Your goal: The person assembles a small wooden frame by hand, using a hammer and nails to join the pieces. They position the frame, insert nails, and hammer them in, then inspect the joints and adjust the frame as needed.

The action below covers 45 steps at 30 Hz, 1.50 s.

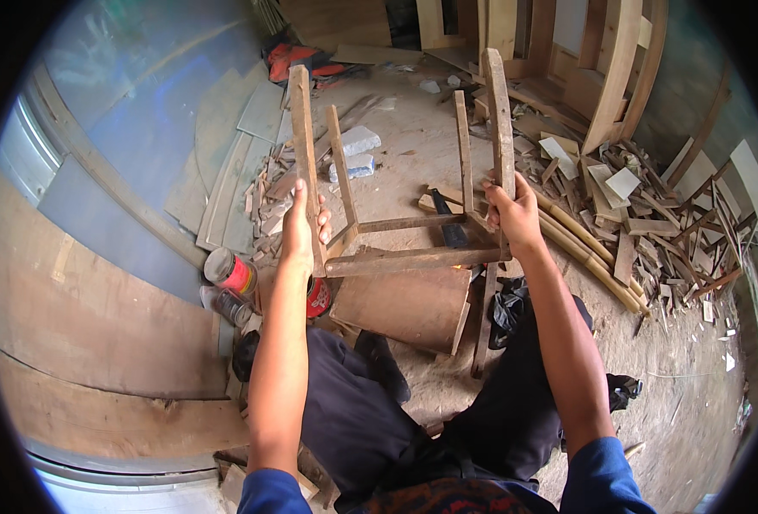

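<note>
I hold a bare wooden chair frame (413,261) in front of me, its legs pointing up and away. My left hand (300,227) is closed round the near left leg, thumb lying along the wood. On the opposite side my right hand (513,212) grips the near right leg just above the crossbar. Crossbars join the legs close to my knees. Below the frame is a flat brown wooden board (405,307); whether it touches the frame I cannot tell. Beyond the far crossbar lies a black tool (448,218), its kind unclear.
Paint-stained cans (230,271) stand left of my left forearm, with a red can (318,296) beside the board. A black plastic bag (507,310) lies by my right knee. Bamboo poles (589,253) and a heap of wood scraps (636,206) are at right. White blocks (358,141) lie ahead.
</note>
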Motion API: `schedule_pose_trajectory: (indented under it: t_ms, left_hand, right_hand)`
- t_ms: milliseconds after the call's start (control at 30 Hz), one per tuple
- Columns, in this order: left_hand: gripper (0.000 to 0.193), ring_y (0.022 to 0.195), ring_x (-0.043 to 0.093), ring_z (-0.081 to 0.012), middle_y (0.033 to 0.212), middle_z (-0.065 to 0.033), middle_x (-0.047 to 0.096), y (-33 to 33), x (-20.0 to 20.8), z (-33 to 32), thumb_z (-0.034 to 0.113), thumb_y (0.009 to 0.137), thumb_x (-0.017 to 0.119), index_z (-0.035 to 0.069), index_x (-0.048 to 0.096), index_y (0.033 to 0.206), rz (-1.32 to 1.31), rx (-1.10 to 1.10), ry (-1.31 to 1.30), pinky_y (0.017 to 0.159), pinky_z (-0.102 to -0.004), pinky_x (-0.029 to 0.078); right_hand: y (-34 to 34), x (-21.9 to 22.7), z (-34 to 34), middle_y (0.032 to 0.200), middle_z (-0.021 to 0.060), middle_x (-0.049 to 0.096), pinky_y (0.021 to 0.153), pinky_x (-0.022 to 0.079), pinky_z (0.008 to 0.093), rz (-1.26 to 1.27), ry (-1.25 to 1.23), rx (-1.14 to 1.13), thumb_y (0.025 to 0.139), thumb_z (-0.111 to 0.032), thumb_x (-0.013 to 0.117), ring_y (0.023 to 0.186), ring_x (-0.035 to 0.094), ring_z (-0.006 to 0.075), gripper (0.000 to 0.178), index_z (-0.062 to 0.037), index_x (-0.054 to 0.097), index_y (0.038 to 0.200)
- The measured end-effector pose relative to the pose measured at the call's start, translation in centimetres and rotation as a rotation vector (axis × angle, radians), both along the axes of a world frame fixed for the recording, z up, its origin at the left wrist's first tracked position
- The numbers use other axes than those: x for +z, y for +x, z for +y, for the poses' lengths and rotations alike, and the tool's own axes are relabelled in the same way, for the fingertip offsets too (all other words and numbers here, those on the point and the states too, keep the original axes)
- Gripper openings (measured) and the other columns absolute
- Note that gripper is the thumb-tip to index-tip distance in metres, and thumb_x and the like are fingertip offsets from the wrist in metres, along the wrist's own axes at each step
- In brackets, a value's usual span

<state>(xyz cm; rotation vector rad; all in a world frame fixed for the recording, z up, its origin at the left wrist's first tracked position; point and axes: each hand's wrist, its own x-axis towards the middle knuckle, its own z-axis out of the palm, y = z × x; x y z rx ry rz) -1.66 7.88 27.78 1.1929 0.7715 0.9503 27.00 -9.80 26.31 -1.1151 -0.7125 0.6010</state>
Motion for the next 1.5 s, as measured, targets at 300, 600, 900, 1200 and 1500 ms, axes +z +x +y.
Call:
schedule_pose_trajectory:
  t_ms: [300, 600, 900, 1200, 1500]
  left_hand:
    - [0.064, 0.044, 0.041, -0.0098, 0.060, 0.0006, 0.044, 0.8, 0.3, -0.7, 0.068, 0.090, 0.050, 0.004, 0.053, 0.094, -0.141, 0.057, 0.034, 0.040, -0.0228, 0.032]
    - [0.044, 0.044, 0.041, -0.0049, 0.064, 0.0025, 0.048, 0.8, 3.7, 1.0, 0.049, 0.093, 0.062, 0.005, 0.055, 0.092, 0.137, -0.036, 0.302, 0.039, -0.0196, 0.031]
    - [0.047, 0.050, 0.050, -0.0087, 0.063, -0.0023, 0.054, 2.1, 13.0, 2.0, 0.047, 0.091, 0.065, 0.002, 0.058, 0.083, 0.568, -0.111, 0.901, 0.046, -0.0275, 0.039]
    - [0.047, 0.074, 0.066, -0.0333, 0.077, -0.0166, 0.069, 7.5, 20.2, -1.8, 0.051, 0.081, 0.071, 0.005, 0.070, 0.093, 1.407, -0.429, 1.606, 0.064, -0.0417, 0.052]
    - [0.027, 0.083, 0.069, -0.0324, 0.085, -0.0157, 0.071, 9.5, 21.4, -3.7, 0.025, 0.074, 0.073, 0.008, 0.070, 0.095, 1.541, -0.565, 1.861, 0.067, -0.0443, 0.056]
  right_hand:
    - [0.5, 0.1, -0.3, 0.072, 0.0001, 0.053, 0.042, 0.036, 0.0246, -0.017, 0.043, -0.018, 0.090, -0.006, 0.061, 0.048, 0.045, 0.0063, 0.023, -0.0017, 0.055, 0.111]
    - [0.0, -0.8, -1.0, 0.076, 0.0018, 0.056, 0.047, 0.044, 0.0266, -0.036, -0.043, 0.037, 0.095, -0.033, 0.064, 0.055, 0.053, 0.0110, 0.028, -0.0068, 0.055, 0.100]
    - [2.3, 0.3, -2.6, 0.120, 0.0210, 0.054, 0.094, 0.046, 0.0401, -0.706, -0.095, -0.722, 0.086, -0.032, 0.074, 0.107, 0.058, 0.0297, 0.075, 0.0046, 0.033, 0.137]
    - [-3.4, 7.8, -0.2, 0.127, 0.0214, 0.054, 0.105, 0.038, 0.0436, -1.533, -0.005, -0.584, 0.074, -0.038, 0.081, 0.126, 0.048, 0.0353, 0.081, -0.0016, 0.043, 0.135]
    - [-3.5, 7.2, 2.3, 0.074, 0.0155, 0.068, 0.066, 0.050, 0.0370, -0.926, -0.253, -0.114, 0.077, -0.041, 0.080, 0.069, 0.066, 0.0227, 0.049, 0.0022, 0.068, 0.095]
